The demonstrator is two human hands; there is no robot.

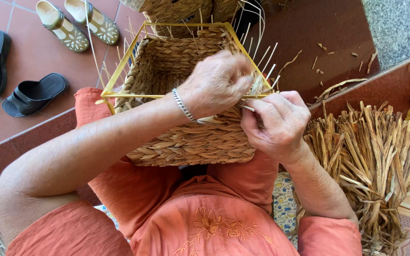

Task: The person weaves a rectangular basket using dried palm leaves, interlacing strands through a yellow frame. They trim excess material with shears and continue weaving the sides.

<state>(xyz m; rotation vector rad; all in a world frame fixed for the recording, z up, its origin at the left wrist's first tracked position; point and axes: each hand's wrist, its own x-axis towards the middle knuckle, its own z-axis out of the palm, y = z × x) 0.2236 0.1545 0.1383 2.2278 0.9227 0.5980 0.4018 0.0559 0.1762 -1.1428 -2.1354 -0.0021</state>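
Observation:
A half-woven straw basket (181, 137) on a yellow wire frame (119, 71) rests on my lap. My left hand (217, 83), with a silver bracelet at the wrist, reaches over the near rim and pinches straw strands at the right corner. My right hand (276, 123) is closed on a thin straw strand right beside it, at the same corner. Pale upright spokes (266, 57) stick out of the weave above both hands.
A thick bundle of dried straw (371, 161) lies to my right on the red step. Two black sandals (10, 76) and two patterned sandals (77, 23) sit on the tiled floor at the far left. Straw scraps (338, 85) litter the floor ahead.

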